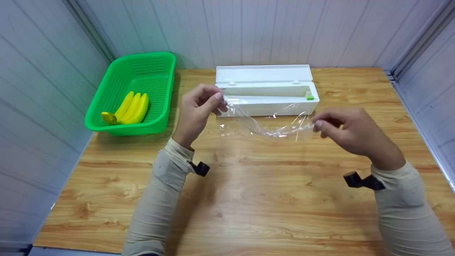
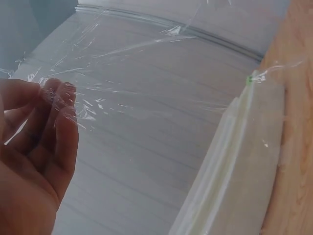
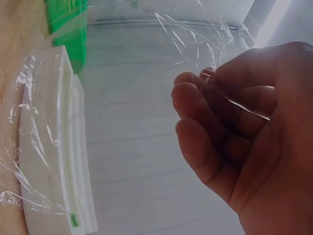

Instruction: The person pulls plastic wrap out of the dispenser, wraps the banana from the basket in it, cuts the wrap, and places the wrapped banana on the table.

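A sheet of clear plastic wrap (image 1: 270,132) sags between my two hands above the table. My left hand (image 1: 199,110) pinches one corner between thumb and fingers, just left of a white wrap dispenser box (image 1: 268,108). At the other end, my right hand (image 1: 350,129) pinches the opposite corner, to the front right of the box. The box's lid (image 1: 263,74) stands raised at the back, and a green slider (image 1: 310,96) sits at its right end. In the left wrist view the film (image 2: 98,93) fans out in creases from the fingertips.
A green plastic basket (image 1: 164,122) stands at the back left, with a bunch of yellow bananas (image 1: 133,108) in it. The wooden table (image 1: 249,213) is bounded by grey panel walls (image 1: 263,32) at the back and both sides.
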`<action>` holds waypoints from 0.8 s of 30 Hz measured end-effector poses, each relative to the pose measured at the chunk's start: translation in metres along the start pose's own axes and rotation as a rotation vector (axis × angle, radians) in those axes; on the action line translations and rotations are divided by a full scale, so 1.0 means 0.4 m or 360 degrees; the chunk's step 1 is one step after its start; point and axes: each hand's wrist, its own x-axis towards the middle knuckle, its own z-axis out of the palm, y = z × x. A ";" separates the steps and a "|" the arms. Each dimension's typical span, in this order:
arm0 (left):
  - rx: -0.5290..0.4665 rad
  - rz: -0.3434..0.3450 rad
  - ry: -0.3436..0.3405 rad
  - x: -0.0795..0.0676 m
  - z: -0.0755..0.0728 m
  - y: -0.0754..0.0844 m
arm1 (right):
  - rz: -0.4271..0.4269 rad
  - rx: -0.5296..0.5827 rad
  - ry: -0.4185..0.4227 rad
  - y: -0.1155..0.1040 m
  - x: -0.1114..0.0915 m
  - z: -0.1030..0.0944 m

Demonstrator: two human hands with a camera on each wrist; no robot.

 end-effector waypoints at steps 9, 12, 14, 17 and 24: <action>0.0064 -0.0434 -0.0117 -0.097 -0.016 -0.058 | 0.0189 0.0206 -0.0433 0.026 -0.064 0.044; 0.0093 -0.0580 -0.0171 -0.135 -0.020 -0.080 | 0.0257 0.0269 -0.0601 0.037 -0.081 0.061; 0.0109 -0.0660 -0.0203 -0.160 -0.021 -0.095 | 0.0288 0.0316 -0.0706 0.044 -0.092 0.073; 0.0123 -0.0742 -0.0239 -0.191 -0.019 -0.113 | 0.0331 0.0375 -0.0848 0.051 -0.106 0.091; 0.0130 -0.0837 -0.0333 -0.237 -0.005 -0.143 | 0.0445 0.0467 -0.1055 0.060 -0.125 0.132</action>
